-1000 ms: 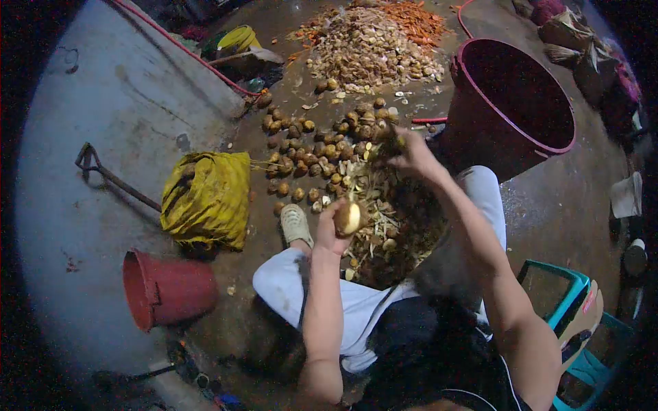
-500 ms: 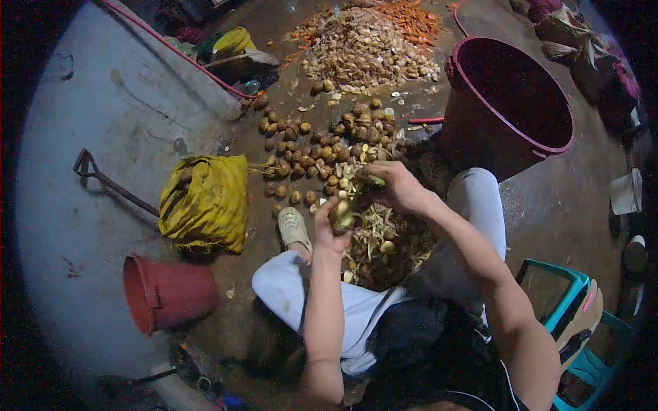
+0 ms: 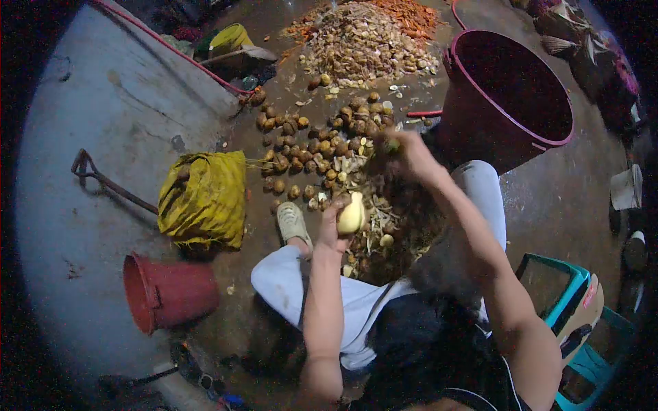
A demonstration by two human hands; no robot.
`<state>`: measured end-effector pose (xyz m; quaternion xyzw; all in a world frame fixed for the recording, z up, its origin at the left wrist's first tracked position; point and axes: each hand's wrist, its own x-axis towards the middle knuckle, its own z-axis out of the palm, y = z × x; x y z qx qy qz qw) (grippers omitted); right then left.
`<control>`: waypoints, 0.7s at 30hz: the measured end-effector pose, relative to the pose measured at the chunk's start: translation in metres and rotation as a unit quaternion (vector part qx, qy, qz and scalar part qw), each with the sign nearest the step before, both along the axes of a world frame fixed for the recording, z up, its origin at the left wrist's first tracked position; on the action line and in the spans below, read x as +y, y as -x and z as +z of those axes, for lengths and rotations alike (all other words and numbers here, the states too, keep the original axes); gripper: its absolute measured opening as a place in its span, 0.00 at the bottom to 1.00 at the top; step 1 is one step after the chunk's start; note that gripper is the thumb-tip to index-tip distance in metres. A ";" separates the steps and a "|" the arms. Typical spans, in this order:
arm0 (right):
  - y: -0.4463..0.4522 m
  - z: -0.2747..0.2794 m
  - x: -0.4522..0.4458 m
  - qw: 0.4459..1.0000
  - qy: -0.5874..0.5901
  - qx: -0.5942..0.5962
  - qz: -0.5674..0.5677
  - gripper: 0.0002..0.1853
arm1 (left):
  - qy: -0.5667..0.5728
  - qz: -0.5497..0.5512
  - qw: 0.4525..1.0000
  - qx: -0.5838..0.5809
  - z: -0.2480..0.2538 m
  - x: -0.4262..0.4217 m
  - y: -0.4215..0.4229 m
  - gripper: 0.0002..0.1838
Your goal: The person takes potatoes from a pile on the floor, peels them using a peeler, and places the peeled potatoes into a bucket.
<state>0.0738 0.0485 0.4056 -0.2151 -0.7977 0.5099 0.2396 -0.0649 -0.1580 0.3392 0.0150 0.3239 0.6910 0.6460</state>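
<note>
My left hand is wrapped round a pale yellow, peeled root vegetable, which is rounded with a narrower upper end. Above and to its right, my right hand is closed on a small green tool; motion blur hides its exact kind. The two hands are apart. Beneath them lies a heap of peel strips with a few pale cut pieces. Just beyond, many round brown unpeeled roots are scattered on the wet floor.
A large purple tub stands at the right, a red bucket tilted at the lower left. Near the left foot sits a yellow sack. Farther off are a pale heap and orange pieces. A teal stool is at right.
My right hand has moved up and away from the root, carrying the green tool. The root in my left hand has turned and now shows a smooth pale side.
</note>
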 end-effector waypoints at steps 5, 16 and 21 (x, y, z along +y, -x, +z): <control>0.007 -0.017 -0.003 0.989 -0.111 0.081 0.045 0.25 | -0.017 0.084 0.996 -0.024 0.017 0.009 -0.004 0.18; 0.005 -0.007 -0.006 0.989 -0.116 0.083 0.049 0.20 | 0.024 0.095 0.995 -0.029 0.009 0.010 -0.002 0.19; 0.006 -0.021 -0.004 0.999 -0.008 0.031 0.008 0.22 | -0.040 0.001 0.999 0.020 -0.011 0.005 0.000 0.19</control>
